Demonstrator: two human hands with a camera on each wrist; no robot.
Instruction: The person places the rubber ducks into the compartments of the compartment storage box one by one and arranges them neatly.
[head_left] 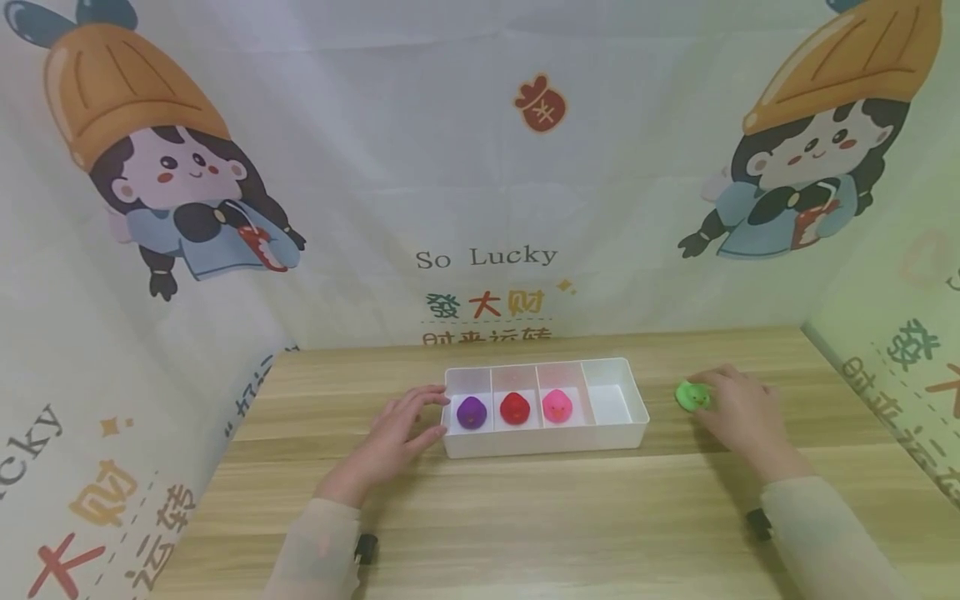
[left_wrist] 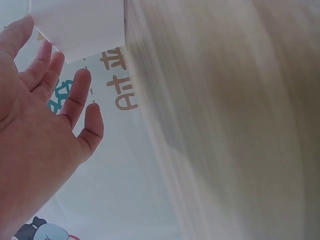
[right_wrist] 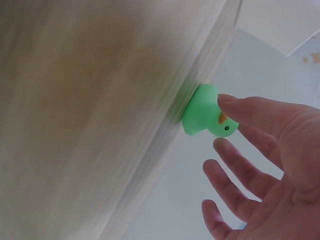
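Note:
A white tray [head_left: 543,442] with a row of compartments holds a purple rubber duck [head_left: 472,412], a red rubber duck [head_left: 515,408] and a pink rubber duck [head_left: 557,407], each in its own compartment; the rightmost compartment is bare. My left hand [head_left: 393,437] rests its fingertips against the tray's left end, fingers loosely spread, as the left wrist view shows beside the white wall [left_wrist: 80,27]. To the tray's right, a green rubber duck [right_wrist: 202,110] sits on the table. My right hand [head_left: 742,412] pinches its head between thumb and index finger, the other fingers spread.
The tray and ducks stand on a wood-grain table [head_left: 540,525]. A white printed cloth [head_left: 480,167] with cartoon figures and lettering hangs behind the table and along both sides. Black straps or cameras [head_left: 366,548] show at the wrists.

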